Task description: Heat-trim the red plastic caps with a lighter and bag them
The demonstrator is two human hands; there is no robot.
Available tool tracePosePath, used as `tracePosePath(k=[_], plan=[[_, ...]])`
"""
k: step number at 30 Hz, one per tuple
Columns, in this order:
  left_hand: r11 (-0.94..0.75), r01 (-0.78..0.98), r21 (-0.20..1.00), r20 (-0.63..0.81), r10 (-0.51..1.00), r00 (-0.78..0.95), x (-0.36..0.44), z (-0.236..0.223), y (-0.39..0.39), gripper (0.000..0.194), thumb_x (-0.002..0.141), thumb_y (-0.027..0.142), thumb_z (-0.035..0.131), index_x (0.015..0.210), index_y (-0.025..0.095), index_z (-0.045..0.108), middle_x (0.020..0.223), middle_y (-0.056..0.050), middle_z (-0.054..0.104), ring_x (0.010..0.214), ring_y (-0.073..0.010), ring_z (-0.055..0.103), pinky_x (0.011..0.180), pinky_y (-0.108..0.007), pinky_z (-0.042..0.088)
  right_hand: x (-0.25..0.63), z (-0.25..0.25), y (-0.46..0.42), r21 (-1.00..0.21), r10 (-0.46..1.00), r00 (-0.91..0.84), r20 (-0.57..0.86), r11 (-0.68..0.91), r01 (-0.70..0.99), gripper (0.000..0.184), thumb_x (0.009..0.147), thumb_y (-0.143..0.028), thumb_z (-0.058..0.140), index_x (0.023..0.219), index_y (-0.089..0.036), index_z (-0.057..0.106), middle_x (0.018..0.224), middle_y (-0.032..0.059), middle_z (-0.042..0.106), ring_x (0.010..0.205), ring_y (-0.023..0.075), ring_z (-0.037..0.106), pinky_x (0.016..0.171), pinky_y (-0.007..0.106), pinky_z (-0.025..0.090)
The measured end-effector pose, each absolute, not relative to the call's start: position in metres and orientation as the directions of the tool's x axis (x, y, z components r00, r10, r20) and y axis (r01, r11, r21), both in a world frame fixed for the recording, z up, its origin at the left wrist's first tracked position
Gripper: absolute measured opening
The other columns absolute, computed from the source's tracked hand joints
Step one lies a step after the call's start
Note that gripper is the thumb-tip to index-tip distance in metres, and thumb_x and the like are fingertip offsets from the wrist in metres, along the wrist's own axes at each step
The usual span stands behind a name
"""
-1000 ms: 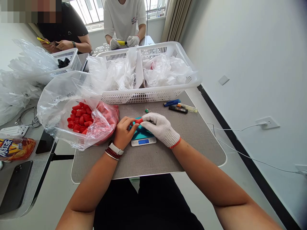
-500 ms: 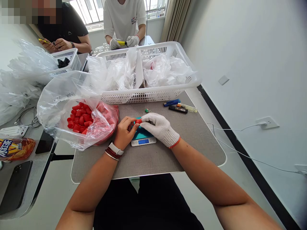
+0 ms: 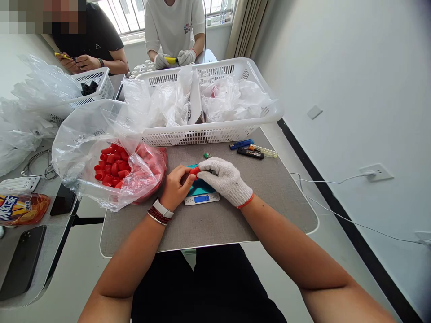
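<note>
My left hand (image 3: 176,184), bare and wearing a white watch and beaded bracelet, pinches a small red plastic cap (image 3: 195,171). My right hand (image 3: 225,178) in a white knitted glove grips the same cap from the right with thumb and fingers. Both hands are over a small digital scale (image 3: 202,198) with a teal top and a lit blue display. My fingers hide part of the cap and much of the scale's top. Left of my hands, a clear plastic bag (image 3: 84,148) lies open, full of similar red caps (image 3: 114,166).
A white basket (image 3: 202,134) with plastic bags stands behind the scale. Lighters (image 3: 250,153) lie to the right, a green one (image 3: 208,155) behind the scale. Phones (image 3: 23,260) and a drink bottle (image 3: 23,208) are at left. Two people (image 3: 175,31) work across the table.
The red cap has turned and shows more of its side between my fingers. The scale's display has changed from 0.0. My hands have barely moved.
</note>
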State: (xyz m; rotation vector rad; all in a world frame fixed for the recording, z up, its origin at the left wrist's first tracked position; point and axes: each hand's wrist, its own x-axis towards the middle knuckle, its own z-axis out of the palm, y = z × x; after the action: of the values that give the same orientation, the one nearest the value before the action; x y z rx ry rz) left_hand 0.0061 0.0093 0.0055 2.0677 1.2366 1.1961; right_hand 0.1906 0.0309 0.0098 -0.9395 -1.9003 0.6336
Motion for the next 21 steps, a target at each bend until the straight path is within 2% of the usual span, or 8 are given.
tracePosePath(k=[5,9,12,17,19,21], plan=[[-0.512,0.487,0.707,0.479,0.854,0.203,0.0062,0.0013,0.0104,0.021,0.097,0.035,0.055,0.095,0.017,0.065,0.080,-0.002,0.058,0.065,-0.0122,0.050,0.058,-0.025,0.040,0.1908,0.0102,0.0306,-0.740,0.811,-0.303,0.501,0.583,0.336,0.007,0.086,-0.020,0.066,0.084,-0.020,0.073,0.088,0.0024,0.074,0.082,0.0168,0.068,0.083,0.032,0.052],[-0.508,0.485,0.712,0.495,0.853,0.166,0.0057,0.0005,0.0108,0.018,0.094,0.034,0.060,0.101,0.018,0.065,0.087,-0.002,0.057,0.062,-0.0105,0.046,0.055,-0.024,0.039,0.1910,0.0117,0.0300,-0.751,0.817,-0.315,0.483,0.571,0.332,0.007,0.087,-0.022,0.067,0.086,-0.020,0.074,0.089,0.0023,0.075,0.082,0.0163,0.068,0.082,0.030,0.052],[-0.503,0.486,0.715,0.476,0.859,0.190,0.0057,0.0026,0.0102,0.021,0.096,0.035,0.055,0.089,0.018,0.063,0.079,-0.001,0.057,0.064,-0.0119,0.049,0.058,-0.025,0.040,0.1909,0.0118,0.0298,-0.746,0.818,-0.338,0.466,0.568,0.347,0.009,0.088,-0.022,0.065,0.086,-0.020,0.074,0.088,0.0020,0.074,0.080,0.0159,0.068,0.080,0.030,0.052],[-0.506,0.490,0.710,0.461,0.860,0.220,0.0055,0.0034,0.0108,0.048,0.104,0.041,0.034,0.063,0.019,0.047,0.063,0.000,0.047,0.059,-0.0129,0.046,0.057,-0.028,0.036,0.1897,0.0090,0.0304,-0.711,0.784,-0.383,0.489,0.613,0.346,0.009,0.086,-0.019,0.066,0.085,-0.021,0.074,0.086,0.0007,0.074,0.082,0.0166,0.067,0.083,0.031,0.051],[-0.496,0.495,0.713,0.449,0.866,0.222,0.0054,0.0031,0.0111,0.048,0.103,0.042,0.036,0.063,0.019,0.049,0.063,0.000,0.049,0.059,-0.0130,0.046,0.058,-0.028,0.037,0.1896,0.0088,0.0306,-0.708,0.780,-0.382,0.495,0.617,0.343,0.010,0.086,-0.018,0.065,0.085,-0.022,0.074,0.087,0.0006,0.074,0.083,0.0168,0.067,0.084,0.032,0.051],[-0.491,0.500,0.714,0.447,0.868,0.214,0.0054,0.0029,0.0110,0.040,0.100,0.042,0.045,0.070,0.018,0.056,0.068,0.000,0.053,0.063,-0.0132,0.049,0.059,-0.027,0.039,0.1897,0.0096,0.0306,-0.714,0.788,-0.367,0.494,0.609,0.345,0.010,0.087,-0.019,0.064,0.084,-0.022,0.074,0.086,0.0008,0.074,0.082,0.0167,0.067,0.083,0.032,0.052]])
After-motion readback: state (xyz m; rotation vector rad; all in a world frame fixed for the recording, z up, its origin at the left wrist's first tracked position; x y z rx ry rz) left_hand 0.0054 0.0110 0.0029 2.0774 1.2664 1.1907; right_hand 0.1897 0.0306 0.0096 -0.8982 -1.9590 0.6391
